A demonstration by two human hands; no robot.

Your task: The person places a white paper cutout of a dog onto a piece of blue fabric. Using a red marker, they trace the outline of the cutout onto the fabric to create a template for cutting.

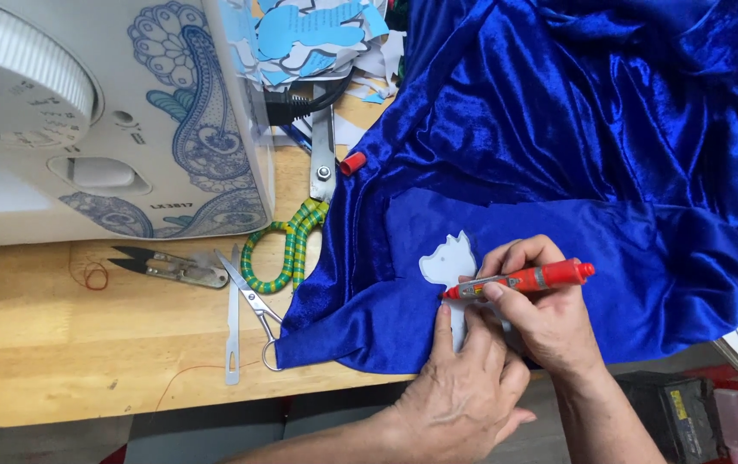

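while gripping a red marker in pinched fingers, right hand sits on the blue velvet fabric, tip touching the right edge of a pale paper template shaped like a little animal. left hand just below, fingers spread flat and pressing the lower part of that template onto the cloth, nothing clamped in it. fabric bunched up toward the top right, one flat folded panel under the template, hanging a bit over the front edge of the wooden table. red marker cap lying at the fabric's left edge. further left: big scissors with green-yellow wrapped handles, small silver scissors, thread snips, a metal seam tool. white sewing machine with blue paisley print at the far left, pile of blue and white paper cutouts behind it.
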